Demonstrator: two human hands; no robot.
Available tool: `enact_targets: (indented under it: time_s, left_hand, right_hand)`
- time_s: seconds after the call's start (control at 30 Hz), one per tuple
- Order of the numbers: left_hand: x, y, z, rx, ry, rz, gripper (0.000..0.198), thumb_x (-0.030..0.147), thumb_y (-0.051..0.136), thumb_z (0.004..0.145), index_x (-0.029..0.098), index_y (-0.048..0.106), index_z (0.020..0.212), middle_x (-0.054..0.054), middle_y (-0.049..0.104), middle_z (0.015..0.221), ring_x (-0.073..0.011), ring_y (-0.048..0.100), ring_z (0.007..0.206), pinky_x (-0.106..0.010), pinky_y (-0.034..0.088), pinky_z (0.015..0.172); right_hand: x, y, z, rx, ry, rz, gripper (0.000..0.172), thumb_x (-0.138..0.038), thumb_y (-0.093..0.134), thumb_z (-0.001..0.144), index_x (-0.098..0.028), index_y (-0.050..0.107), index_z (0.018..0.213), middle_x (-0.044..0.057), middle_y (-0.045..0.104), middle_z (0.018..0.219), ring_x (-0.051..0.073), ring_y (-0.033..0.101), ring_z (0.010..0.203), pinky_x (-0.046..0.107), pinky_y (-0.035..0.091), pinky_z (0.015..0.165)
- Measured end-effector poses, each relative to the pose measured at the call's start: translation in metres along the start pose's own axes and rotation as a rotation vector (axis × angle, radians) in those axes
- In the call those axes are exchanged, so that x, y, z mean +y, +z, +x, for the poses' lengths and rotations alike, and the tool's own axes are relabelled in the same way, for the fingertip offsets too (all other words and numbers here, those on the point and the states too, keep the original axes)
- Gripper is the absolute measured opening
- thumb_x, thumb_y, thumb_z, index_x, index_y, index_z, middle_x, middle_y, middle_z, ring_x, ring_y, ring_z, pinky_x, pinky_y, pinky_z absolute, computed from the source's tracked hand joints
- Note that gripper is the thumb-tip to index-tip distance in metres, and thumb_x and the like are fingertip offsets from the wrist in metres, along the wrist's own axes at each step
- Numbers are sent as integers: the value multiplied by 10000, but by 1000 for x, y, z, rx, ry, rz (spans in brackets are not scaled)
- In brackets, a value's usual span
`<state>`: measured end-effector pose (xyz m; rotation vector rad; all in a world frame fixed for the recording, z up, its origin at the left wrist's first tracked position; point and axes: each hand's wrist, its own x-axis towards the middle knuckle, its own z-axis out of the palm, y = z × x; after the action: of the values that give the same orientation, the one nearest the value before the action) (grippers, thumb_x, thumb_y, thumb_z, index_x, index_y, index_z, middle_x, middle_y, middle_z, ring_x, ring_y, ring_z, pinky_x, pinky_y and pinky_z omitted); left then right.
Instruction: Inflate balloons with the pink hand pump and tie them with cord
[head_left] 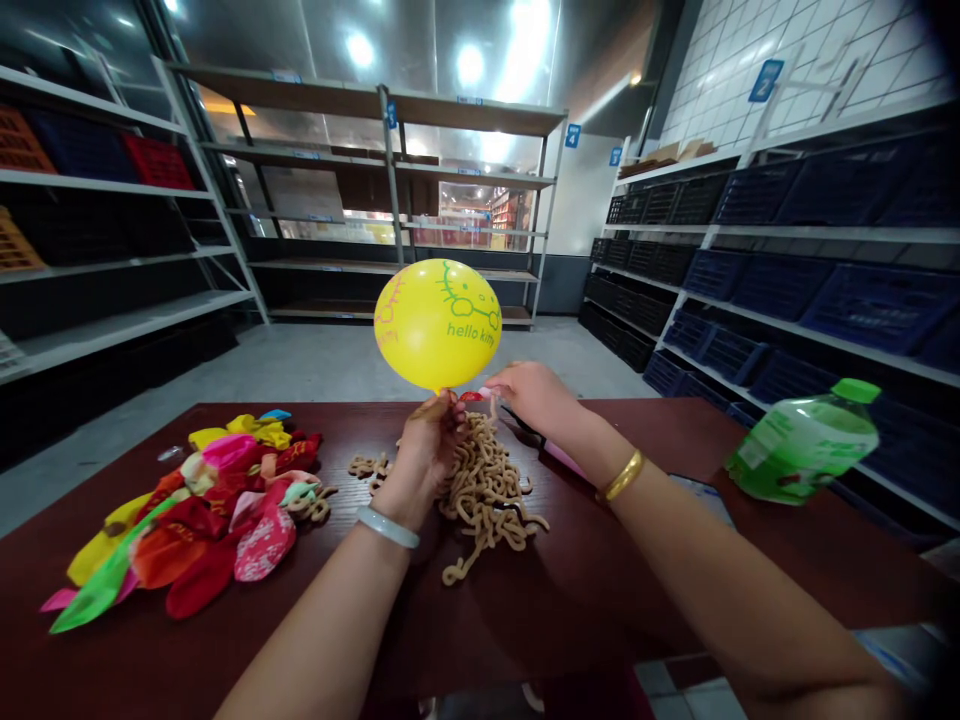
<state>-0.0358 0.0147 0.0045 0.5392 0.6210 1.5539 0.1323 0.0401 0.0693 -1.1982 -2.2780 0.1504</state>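
An inflated yellow balloon (435,330) with a "hello kitty" print stands upright above my left hand (429,445). The fingers of that hand are closed around its neck. Level with the neck, to the right, my right hand (534,395) is closed in a pinch. Between the two hands shows a small red and whitish bit, too small to name. Below them lies a heap of tan, curled, cord-like rings (487,490), partly hidden by my left hand and wrist. Uninflated balloons (202,510) in many colours are piled on the left.
The dark brown table (600,600) carries a green-capped bottle of green liquid (806,445) at the right. A dark, pink-edged object (559,458) lies partly under my right forearm. Metal shelves (472,180) stand behind, and racks of dark blue crates (862,300) line the right.
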Motion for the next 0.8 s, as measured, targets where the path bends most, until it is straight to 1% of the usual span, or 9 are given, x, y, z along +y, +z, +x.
enact_targets:
  time_s: [0.1,0.17,0.23,0.3,0.43,0.53,0.63,0.73,0.8]
  left_hand:
    - [3,4,-5,22,-20,23,97,172,667,774,121,587,751,-10,596,618,-88,554,525,-179,415,470]
    - [1,5,-8,41,-42,52,78,170,657,776,117,602,763,-27,624,636,-96,572,530,-189,441,487]
    - [-2,5,-9,49,-67,68,65,168,653,770,116,618,786,-44,655,675,-111,605,566,-206,478,529]
    - [-6,3,-6,39,-69,42,66,149,661,744,127,617,788,-27,656,678,-106,606,570,-212,491,554]
    - [-12,-1,5,-10,-75,-39,131,84,663,681,137,608,787,6,638,688,-91,591,586,-211,492,594]
    - [-16,-2,11,-43,-92,-56,167,106,665,684,120,635,848,-46,683,803,-131,638,710,-236,506,655]
    - [-20,-4,14,-48,-64,-79,184,108,680,666,122,636,844,-56,691,805,-151,648,742,-247,504,683]
    - [-21,-6,13,21,2,-88,208,100,703,640,134,616,825,-40,684,776,-137,640,709,-238,497,677]
    - [-18,-6,11,46,56,-81,209,129,721,643,141,595,809,-28,670,743,-122,627,662,-223,484,630]
  right_hand:
    - [-5,4,6,78,105,-64,231,-155,554,830,-190,680,1020,42,708,808,188,608,745,272,384,654]
    - [-12,7,8,168,136,-70,172,-174,572,835,-190,655,984,28,692,786,175,588,707,267,365,626]
    - [-22,12,6,197,17,-51,98,-181,577,855,-194,646,923,23,690,830,160,582,735,261,367,648]
    - [-32,18,1,155,-182,-76,73,-200,577,884,-195,649,887,28,691,873,165,578,813,272,380,714]
    - [-41,29,-14,66,-436,-317,143,-224,538,928,-190,670,888,60,694,916,218,534,959,356,374,846]
    - [-39,36,-22,27,-536,-431,154,-215,535,924,-183,685,939,73,686,1028,233,513,1031,410,347,959]
    - [-37,41,-29,13,-595,-463,169,-271,565,910,-186,701,964,76,668,1116,244,496,1128,452,251,1094]
    - [-38,43,-38,15,-645,-396,168,-274,568,902,-212,710,966,58,672,1146,244,468,1224,477,154,1156]
    - [-36,42,-44,54,-634,-273,175,-270,542,915,-224,710,938,46,673,1165,228,492,1218,465,173,1155]
